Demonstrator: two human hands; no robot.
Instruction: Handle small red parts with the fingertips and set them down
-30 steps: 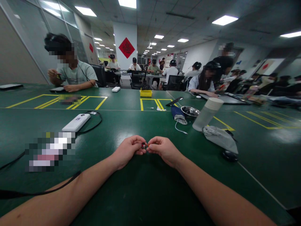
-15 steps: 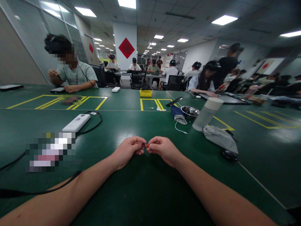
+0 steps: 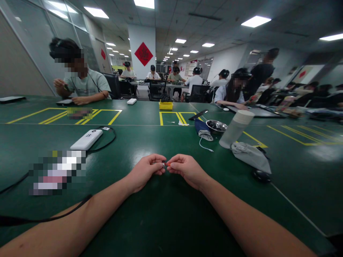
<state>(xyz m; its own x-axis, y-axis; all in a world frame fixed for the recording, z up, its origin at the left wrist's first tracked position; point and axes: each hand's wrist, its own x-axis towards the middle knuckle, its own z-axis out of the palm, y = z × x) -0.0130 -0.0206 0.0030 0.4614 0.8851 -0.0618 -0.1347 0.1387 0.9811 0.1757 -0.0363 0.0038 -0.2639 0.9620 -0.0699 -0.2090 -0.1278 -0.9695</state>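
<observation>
Both hands meet fingertip to fingertip above the green tabletop (image 3: 171, 214). My left hand (image 3: 148, 169) pinches a tiny dark and silvery part (image 3: 163, 165) between thumb and fingers; its kind is too small to make out. Close against it, my right hand (image 3: 187, 170) is closed on a small orange-red piece (image 3: 168, 164), mostly hidden by the fingertips. Whether the two pieces touch, I cannot tell.
To the left lie a white power bank (image 3: 87, 139) with a black cable and a blurred-out item. At right stand a frosted bottle (image 3: 235, 130), a metal bowl (image 3: 216, 126), a grey pouch (image 3: 252, 157) and a black mouse (image 3: 262, 176). A yellow bin (image 3: 166, 105) sits farther back.
Both hands stay nearly in place. The small part in my left fingers shows a more silvery side now, as if turned slightly.
</observation>
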